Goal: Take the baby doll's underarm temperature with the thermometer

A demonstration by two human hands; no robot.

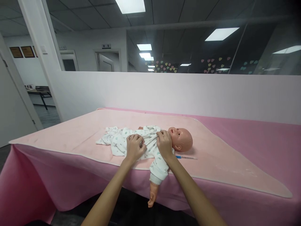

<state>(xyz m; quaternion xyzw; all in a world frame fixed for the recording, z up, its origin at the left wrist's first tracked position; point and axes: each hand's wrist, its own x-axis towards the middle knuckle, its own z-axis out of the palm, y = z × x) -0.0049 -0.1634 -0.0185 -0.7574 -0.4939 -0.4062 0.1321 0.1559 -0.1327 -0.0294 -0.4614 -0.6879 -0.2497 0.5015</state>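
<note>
A baby doll [184, 140] lies on its back with its head to the right, wearing a white printed romper [119, 145]. My left hand [135, 146] is closed on the front of the romper around the belly, fingers curled into the cloth. My right hand [165, 142] pinches the same garment at the chest, just below the doll's chin. Between the two hands the fabric looks pulled into folds. One sleeved doll arm [154, 191] hangs over the table's front edge. Beside the doll's head, near my right wrist, lies a thin stick with a blue end [179, 157], perhaps a thermometer.
A peach blanket [87, 138] covers much of the table, over a pink cloth [265, 138] that drapes down the front. Behind the table runs a white half wall [164, 94] with glass above it. An open doorway with a small table [39, 91] is at the left.
</note>
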